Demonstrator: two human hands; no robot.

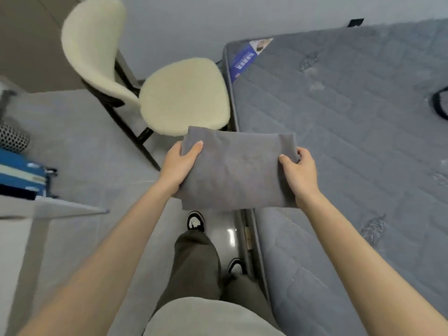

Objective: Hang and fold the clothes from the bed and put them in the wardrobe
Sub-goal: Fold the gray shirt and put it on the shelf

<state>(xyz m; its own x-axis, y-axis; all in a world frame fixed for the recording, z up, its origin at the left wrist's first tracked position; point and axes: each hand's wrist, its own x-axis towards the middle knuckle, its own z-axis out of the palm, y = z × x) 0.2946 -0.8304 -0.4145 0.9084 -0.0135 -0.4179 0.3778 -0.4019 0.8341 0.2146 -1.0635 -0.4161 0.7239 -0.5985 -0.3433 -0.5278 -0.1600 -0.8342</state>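
- Head view is showing me holding a folded grey cloth [238, 170] up in the air between both hands.
- My left hand [178, 166] is gripping its left edge, with the thumb lying on top and the fingers tucked out of sight beneath.
- My right hand [300, 173] is gripping the right edge, with the thumb pressing on top and the fingers curling round the side.
- The cloth is lying flat between the two grips, its right end appearing over the bed's edge.
- The bed [351, 129], a grey quilted mattress, is stretching away beneath and beyond my right hand.
- A cream chair [184, 95] is standing just beyond my left hand, its seat close against the bed.
- Below the grip, my shoes [196, 221] are standing on the floor [80, 132] beside the bed.
- A blue box [19, 173] is sitting well out to the left of my left hand.
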